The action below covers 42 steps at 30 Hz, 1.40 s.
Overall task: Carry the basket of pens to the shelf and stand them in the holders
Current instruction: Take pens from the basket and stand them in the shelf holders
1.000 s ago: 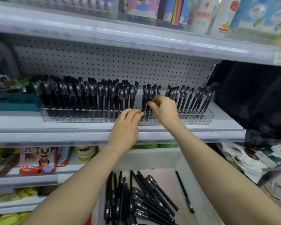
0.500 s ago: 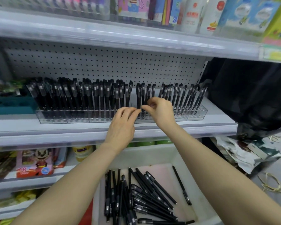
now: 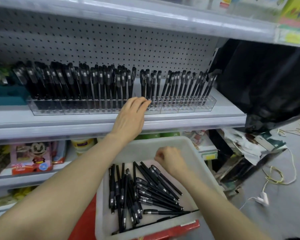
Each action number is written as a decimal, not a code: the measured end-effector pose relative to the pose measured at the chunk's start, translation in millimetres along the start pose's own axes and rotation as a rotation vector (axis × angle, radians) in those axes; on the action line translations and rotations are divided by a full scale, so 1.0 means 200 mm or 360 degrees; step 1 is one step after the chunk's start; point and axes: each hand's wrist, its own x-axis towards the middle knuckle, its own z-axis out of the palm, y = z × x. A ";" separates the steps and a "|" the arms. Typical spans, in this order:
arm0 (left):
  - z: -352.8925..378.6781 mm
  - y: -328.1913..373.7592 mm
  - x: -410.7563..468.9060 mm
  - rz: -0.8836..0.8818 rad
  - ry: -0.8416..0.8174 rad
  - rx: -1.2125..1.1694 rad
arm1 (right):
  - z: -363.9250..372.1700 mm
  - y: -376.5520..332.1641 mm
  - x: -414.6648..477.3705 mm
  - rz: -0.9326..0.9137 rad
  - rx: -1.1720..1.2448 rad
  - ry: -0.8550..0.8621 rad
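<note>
A clear plastic holder runs along the middle shelf, filled with upright black pens; a narrow gap shows in the row right of centre. My left hand reaches up and its straight fingers touch the holder's front below that gap. Lower down, a white basket holds several loose black pens lying flat. My right hand hovers over the far end of that pile with its fingers curled; no pen shows in it.
A pegboard backs the shelf and another shelf hangs close above the pens. Black plastic sheeting stands at the right. Toy boxes fill the lower shelf. Cords and papers lie on the floor.
My right hand has left the holder's pens and dropped to the basket. My left hand stays at the holder. The view has tilted down, showing more of the basket.
</note>
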 end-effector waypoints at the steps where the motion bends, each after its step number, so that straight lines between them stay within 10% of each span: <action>1: 0.01 0.00 0.00 -0.0003 0.0008 0.0005 | 0.03 0.02 -0.01 0.0041 -0.0076 -0.0136; 13: 0.02 0.02 0.01 -0.0034 0.0088 0.0093 | 0.07 0.13 -0.02 0.0112 -0.0246 -0.0416; 29: 0.04 -0.01 0.02 0.0036 0.0141 0.0078 | -0.88 -0.23 0.33 -0.0349 0.1103 0.0934; 42: 0.06 -0.01 0.02 0.0008 0.0174 0.0057 | -0.71 -0.26 0.56 -0.0305 0.0691 0.0830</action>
